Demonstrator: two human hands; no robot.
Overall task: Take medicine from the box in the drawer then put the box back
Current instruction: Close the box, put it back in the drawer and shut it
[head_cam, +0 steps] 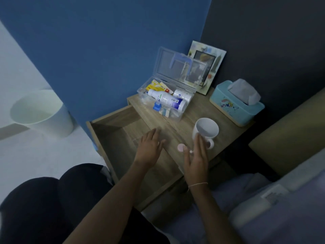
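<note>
A clear plastic medicine box (177,116) stands on the wooden bedside table (177,131) with its lid (175,67) raised. Inside lie a white bottle (167,100), a second white container and some small packs. The drawer (112,138) below is pulled out to the left and looks bare. A round pink tablet (180,147) rests on the tabletop near the front edge. My left hand (149,148) hovers flat over the table edge, fingers apart, holding nothing. My right hand (197,155) is just right of the tablet, fingers extended beside a white mug (206,132), with something small and pale at the thumb.
A blue tissue box (235,106) sits at the table's right rear. A picture frame (205,67) leans on the wall behind the box. A white waste bin (40,113) stands on the floor to the left. A bed (263,199) lies to the right.
</note>
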